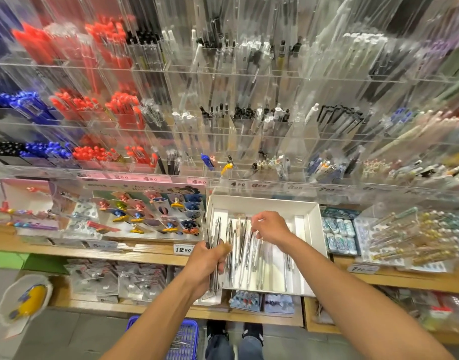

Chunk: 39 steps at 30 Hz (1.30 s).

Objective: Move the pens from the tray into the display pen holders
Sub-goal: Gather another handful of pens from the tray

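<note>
Running across the frame: a wooden shelf [150, 249] with price tags along its front edge. Sitting directly on it: a white tray [314, 224] of loose pens [245, 252], a slanted card of clip-topped pens [145, 216] to the left, packs of paper clips [338, 236] to the right. Lying on the lower wooden shelf [134, 305]: bagged small goods [114, 280]. Standing on the tiled floor [67, 333]: a blue basket [184, 339].

Glossy, metal-looking pens [242, 245] in matt white cardboard tray [312, 216]. Clear glossy plastic display pen holders [249, 126] above, full of reflections. Smooth pale wood shelf [145, 252] below, with paper price tags [182, 249]. Blue plastic basket [182, 339] on matt grey floor.
</note>
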### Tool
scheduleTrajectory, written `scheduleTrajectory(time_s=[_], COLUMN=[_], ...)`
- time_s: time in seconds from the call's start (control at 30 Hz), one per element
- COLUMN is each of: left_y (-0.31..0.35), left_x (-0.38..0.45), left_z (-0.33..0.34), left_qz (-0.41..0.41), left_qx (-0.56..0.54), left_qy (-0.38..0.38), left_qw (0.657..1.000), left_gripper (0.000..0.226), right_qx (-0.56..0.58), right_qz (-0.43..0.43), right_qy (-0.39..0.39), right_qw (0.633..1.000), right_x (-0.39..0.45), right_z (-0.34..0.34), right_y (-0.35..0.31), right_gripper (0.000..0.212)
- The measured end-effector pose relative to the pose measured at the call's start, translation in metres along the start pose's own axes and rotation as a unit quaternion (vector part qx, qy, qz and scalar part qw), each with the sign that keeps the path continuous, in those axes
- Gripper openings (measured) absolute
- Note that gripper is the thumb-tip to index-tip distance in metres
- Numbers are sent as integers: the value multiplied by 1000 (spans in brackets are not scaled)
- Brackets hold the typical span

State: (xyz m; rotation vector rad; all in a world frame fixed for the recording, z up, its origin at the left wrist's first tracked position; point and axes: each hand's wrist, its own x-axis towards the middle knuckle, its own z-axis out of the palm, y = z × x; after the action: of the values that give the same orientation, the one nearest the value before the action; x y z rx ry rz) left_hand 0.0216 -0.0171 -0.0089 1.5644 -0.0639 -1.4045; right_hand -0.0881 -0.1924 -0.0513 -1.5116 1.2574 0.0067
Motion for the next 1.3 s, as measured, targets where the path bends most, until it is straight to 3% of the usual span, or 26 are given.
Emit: scheduleTrajectory(time_s=[0.07, 0.2, 0.4, 0.6, 0.7, 0.77, 0.87, 1.0, 1.2, 1.3], left_y=[-2, -8, -14, -11, -9, -9, -7, -7, -7, -7], left_x=[-1, 4, 7, 11, 12, 11, 11, 11, 9, 6], left_z=[-5, -15, -16, -9, -6, -4, -3, -3, -1, -2], left_qz=[-14, -26, -32, -45, -43, -41, -33, -32, -34, -30], left_qx=[-7, -31, -32, -36, -32, -24, -8, -2, 9, 12], left_qy=[-4, -19, 6, 23, 27, 27, 26, 23, 16, 14], left_qw=[1000, 999, 999, 998, 998, 999, 999, 999, 999, 999], left_gripper=[66, 23, 19, 16, 13, 11, 12, 12, 20, 21], right_qx=[-95, -292, -417, -362, -355, -375, -426, -476, -401, -312], right_qz=[18, -9, 11, 61, 66, 56, 19, 12, 70, 108], right_qy=[22, 68, 90, 74, 53, 54, 57, 14, 7, 23], right_qw=[995, 954, 904, 927, 931, 924, 903, 879, 913, 944], right_x=[18, 40, 52, 58, 57, 54, 52, 51, 51, 51], right_z=[4, 25, 49, 50, 53, 56, 57, 55, 53, 52], right_y=[14, 22, 19, 14, 19, 24, 23, 19, 14, 20], right_gripper=[10, 26, 22, 4, 26, 30, 12, 12, 4, 21])
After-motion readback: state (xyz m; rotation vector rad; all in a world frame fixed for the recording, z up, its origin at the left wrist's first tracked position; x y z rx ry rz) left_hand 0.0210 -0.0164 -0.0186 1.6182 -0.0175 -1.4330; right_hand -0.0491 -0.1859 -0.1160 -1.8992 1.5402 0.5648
